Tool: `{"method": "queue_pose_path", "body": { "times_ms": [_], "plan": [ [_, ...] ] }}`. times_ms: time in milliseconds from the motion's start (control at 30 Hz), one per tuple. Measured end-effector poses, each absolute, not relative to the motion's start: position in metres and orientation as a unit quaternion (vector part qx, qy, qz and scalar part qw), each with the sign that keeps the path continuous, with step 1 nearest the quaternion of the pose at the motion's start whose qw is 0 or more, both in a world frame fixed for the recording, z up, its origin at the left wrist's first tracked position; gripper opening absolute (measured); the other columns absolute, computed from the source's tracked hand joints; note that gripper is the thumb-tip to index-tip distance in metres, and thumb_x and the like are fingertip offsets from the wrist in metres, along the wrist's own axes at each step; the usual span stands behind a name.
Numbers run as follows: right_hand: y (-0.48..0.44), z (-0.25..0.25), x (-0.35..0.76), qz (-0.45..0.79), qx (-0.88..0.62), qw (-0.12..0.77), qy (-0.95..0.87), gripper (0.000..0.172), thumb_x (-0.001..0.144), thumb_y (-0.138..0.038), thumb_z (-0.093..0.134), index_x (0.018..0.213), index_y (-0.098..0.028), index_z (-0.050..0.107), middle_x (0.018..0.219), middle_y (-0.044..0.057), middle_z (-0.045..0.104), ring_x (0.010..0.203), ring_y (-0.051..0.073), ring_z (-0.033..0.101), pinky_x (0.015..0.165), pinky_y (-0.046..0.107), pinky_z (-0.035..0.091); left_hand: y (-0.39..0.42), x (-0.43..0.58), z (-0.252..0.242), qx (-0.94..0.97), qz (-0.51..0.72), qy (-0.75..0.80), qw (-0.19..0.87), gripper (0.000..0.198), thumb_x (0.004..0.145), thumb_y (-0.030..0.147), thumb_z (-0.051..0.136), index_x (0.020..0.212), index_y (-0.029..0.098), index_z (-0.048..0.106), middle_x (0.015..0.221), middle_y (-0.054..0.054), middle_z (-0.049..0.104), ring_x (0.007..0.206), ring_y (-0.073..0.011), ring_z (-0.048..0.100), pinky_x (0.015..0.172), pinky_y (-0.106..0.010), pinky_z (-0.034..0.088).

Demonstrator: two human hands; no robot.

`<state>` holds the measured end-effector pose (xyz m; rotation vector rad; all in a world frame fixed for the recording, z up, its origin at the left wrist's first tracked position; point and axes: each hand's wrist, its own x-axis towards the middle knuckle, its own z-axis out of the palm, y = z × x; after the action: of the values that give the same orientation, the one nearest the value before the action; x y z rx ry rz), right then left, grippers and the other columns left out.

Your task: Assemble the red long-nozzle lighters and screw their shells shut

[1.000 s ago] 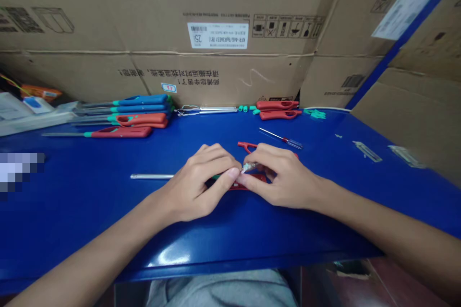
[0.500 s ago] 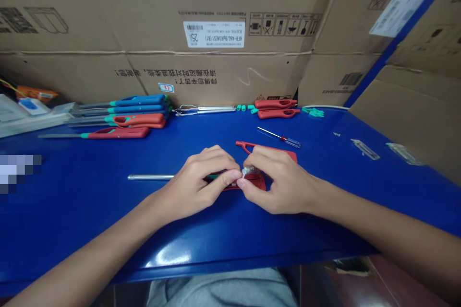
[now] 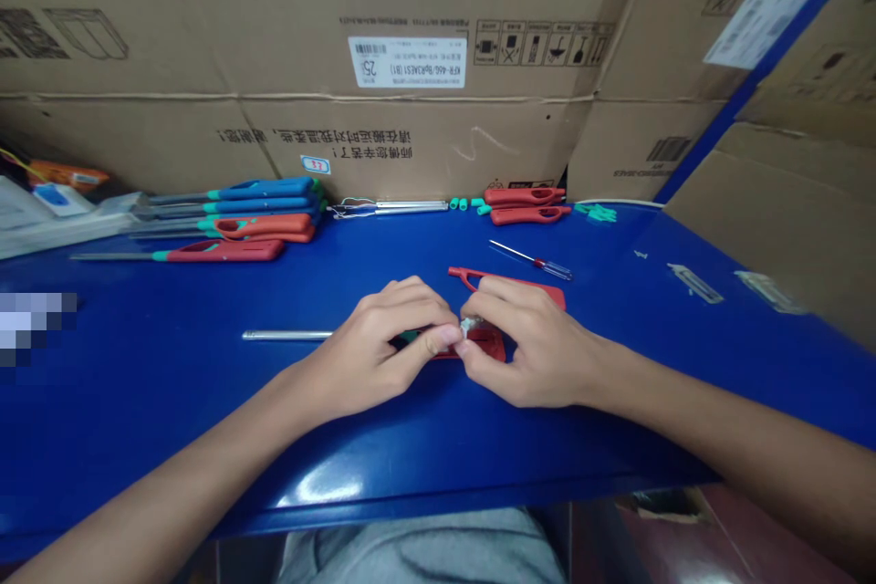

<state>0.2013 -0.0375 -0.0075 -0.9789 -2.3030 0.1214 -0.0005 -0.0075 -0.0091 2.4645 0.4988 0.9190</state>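
Fingertips of my left hand (image 3: 390, 338) and my right hand (image 3: 526, 338) meet over the middle of the table. Both are closed in a pinch on a small whitish, partly clear part (image 3: 468, 327), mostly covered by the fingers. Under them lies a red lighter handle shell (image 3: 491, 345), its near end hidden by my left hand. A silver metal tube (image 3: 287, 336) sticks out to the left from behind my left hand. Another red handle shell (image 3: 506, 283) lies just beyond my right hand, partly covered by it.
A screwdriver (image 3: 534, 261) lies behind the hands. Assembled long lighters (image 3: 260, 205) are stacked at the back left. Metal tubes with wires (image 3: 411, 207), green caps (image 3: 464, 203), red shells (image 3: 526, 215) and green pieces (image 3: 599, 213) line the cardboard (image 3: 424, 137). Clear parts (image 3: 694, 283) lie right.
The whitish part has turned slightly between the fingertips, and less of it shows. My right fingertips have shifted a little; the rest lies as before.
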Motion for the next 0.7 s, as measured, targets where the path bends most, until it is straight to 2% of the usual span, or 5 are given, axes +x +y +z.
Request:
{"method": "queue_pose_path", "body": {
  "times_ms": [333, 700],
  "plan": [
    [-0.0386, -0.0075, 0.2011, 0.053, -0.374, 0.325, -0.867, 0.017, 0.082, -0.027, 0.055, 0.071, -0.014, 0.053, 0.065, 0.001, 0.050, 0.063, 0.012, 0.045, 0.059, 0.026, 0.037, -0.0076, -0.0010, -0.0090, 0.896, 0.335, 0.182, 0.229, 0.013, 0.092, 0.015, 0.055, 0.083, 0.016, 0.064, 0.086, -0.002, 0.066, 0.084, -0.0131, 0.057, 0.079, -0.027, 0.044],
    [-0.0396, -0.0059, 0.2020, 0.061, -0.385, 0.290, -0.874, 0.015, 0.083, -0.026, 0.052, 0.072, -0.016, 0.050, 0.069, 0.000, 0.048, 0.063, 0.012, 0.044, 0.059, 0.026, 0.036, -0.0083, -0.0001, -0.0083, 0.897, 0.330, 0.184, 0.230, 0.015, 0.094, 0.019, 0.053, 0.084, 0.017, 0.064, 0.085, -0.004, 0.067, 0.083, -0.0144, 0.058, 0.079, -0.029, 0.046]
  ]
}}
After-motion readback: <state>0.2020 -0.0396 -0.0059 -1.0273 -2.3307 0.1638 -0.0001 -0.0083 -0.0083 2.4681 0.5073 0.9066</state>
